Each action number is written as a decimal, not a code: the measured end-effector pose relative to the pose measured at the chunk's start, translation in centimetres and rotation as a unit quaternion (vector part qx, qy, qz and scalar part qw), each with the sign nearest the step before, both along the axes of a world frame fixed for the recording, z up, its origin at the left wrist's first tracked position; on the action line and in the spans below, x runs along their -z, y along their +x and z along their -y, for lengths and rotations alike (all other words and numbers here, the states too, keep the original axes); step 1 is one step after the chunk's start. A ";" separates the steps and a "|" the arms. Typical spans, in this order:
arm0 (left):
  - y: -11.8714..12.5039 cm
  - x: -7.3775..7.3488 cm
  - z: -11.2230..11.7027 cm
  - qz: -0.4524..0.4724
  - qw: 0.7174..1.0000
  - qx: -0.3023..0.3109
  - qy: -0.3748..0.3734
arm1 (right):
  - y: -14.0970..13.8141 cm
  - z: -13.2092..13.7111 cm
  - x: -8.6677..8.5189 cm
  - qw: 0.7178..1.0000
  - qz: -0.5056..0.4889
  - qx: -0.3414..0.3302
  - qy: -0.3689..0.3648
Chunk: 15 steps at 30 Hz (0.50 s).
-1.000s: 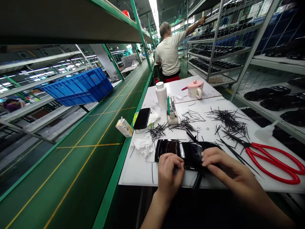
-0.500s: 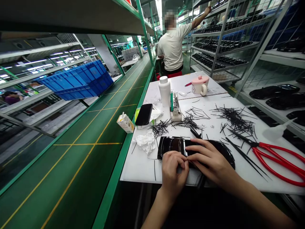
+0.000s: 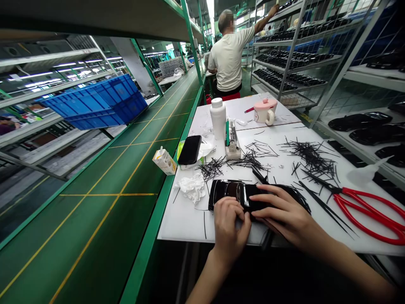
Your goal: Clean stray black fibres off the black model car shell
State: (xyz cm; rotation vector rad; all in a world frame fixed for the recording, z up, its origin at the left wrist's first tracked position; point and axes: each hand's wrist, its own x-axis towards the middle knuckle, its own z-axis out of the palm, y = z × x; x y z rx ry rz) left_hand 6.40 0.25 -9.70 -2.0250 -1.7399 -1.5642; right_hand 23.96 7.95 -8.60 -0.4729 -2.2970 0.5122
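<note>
A glossy black model car body (image 3: 226, 191) lies lengthwise on the white table near its front edge. My left hand (image 3: 228, 226) is closed at the car's near side, its fingers curled and the thumb pointing to the right fingertips. Whatever it pinches is too small or hidden to make out. Over the car's roof and near side lies my right hand (image 3: 286, 211), its fingers stretched across the body and holding it; the thumb is hidden. A dark pointed tool (image 3: 260, 175) rests just behind the car. Black tweezers (image 3: 325, 207) and red-handled scissors (image 3: 370, 207) lie to the right.
Thin black strips (image 3: 311, 156) lie in heaps. Crumpled tissue (image 3: 192, 188), a phone (image 3: 190, 150), a drink carton (image 3: 164, 160), a white bottle (image 3: 218, 118) and a lidded mug (image 3: 265, 112) stand around. A green conveyor (image 3: 126, 211) runs left; a co-worker (image 3: 227, 59) reaches to racks (image 3: 292, 46).
My right fingers have shifted slightly right along the car, and a small gap shows between them and my left thumb. The car stays in place. The co-worker's head has turned.
</note>
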 end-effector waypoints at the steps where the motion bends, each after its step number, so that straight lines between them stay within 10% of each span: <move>1: 0.0 0.0 0.0 -0.002 1.000 -0.004 0.002 | 0.3 -0.2 -0.2 1.000 0.012 -0.003 -0.001; 15: 0.4 0.5 -0.1 -0.020 0.999 -0.025 -0.022 | 1.6 -2.7 -2.3 0.970 0.191 -0.113 0.100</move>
